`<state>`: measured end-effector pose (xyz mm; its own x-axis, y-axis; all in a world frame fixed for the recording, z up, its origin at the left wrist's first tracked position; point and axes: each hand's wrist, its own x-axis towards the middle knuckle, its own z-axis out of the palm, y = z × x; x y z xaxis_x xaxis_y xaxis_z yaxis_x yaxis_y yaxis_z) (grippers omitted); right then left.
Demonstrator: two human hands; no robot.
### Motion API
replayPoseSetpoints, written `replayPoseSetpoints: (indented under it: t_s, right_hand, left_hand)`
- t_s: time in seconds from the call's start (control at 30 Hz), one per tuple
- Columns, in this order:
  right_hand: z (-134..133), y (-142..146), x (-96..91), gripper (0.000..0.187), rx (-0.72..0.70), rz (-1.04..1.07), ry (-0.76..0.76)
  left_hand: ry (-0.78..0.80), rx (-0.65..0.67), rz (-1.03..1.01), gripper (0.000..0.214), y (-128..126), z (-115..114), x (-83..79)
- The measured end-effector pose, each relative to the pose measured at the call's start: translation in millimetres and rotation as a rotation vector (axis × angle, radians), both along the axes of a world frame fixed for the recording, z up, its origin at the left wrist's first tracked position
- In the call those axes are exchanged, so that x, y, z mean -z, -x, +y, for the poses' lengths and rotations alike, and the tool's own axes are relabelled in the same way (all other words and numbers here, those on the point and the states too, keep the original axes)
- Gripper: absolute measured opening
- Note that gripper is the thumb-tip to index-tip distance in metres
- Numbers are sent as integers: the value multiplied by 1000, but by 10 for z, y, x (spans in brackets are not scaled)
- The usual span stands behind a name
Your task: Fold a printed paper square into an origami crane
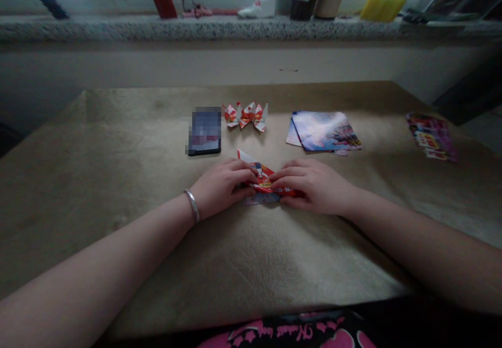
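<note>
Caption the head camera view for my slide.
The left hand and right hand hold a folded printed paper on a table, folded paper shapes beyond.

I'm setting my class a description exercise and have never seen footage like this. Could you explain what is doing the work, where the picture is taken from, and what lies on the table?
No machine is at work here: the left hand and the right hand are a person's own bare hands. The single picture comes from a camera worn on that person's head, looking forward and down. Both hands hold a red printed paper, partly folded, against the table. Beyond it, from left to right, lie a dark flat device, partly pixelated, some small folded paper figures, overlapping printed sheets, and more colourful printed paper.
</note>
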<state>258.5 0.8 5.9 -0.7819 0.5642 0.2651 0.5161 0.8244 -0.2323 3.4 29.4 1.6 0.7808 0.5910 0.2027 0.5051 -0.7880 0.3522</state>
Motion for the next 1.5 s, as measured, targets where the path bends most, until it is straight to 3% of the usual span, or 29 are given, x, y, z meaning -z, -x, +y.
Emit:
replayPoseSetpoints:
  t_s: [0.3, 0.63, 0.73, 0.93, 1.03, 1.3, 1.43, 1.5]
  right_hand:
    - [-54, 39, -18, 18, 155, -8, -72]
    - [-59, 26, 22, 16, 471, -6, 120]
    - [-57, 35, -3, 15, 562, 5, 170]
    - [-20, 28, -42, 22, 678, 25, 234]
    - [-1, 16, -54, 23, 733, 39, 248]
    - [61, -52, -13, 21, 788, -23, 265]
    - [66, -71, 19, 15, 804, -1, 255]
    - [60, -81, 30, 34, 762, 64, 149]
  left_hand:
    - [-12, -52, 42, 39, -9, -34, 14]
    - [-102, -178, -66, 78, 71, -32, 131]
    - [-179, -177, -87, 75, 83, -45, 145]
    - [-341, -154, 19, 44, 76, -99, 93]
    - [-375, -130, 64, 43, 67, -94, 71]
    - [-241, 43, 195, 40, 52, -27, 54]
    - [-132, 76, 247, 53, 56, -35, 14]
    - [-108, 75, 262, 64, 53, -44, -9]
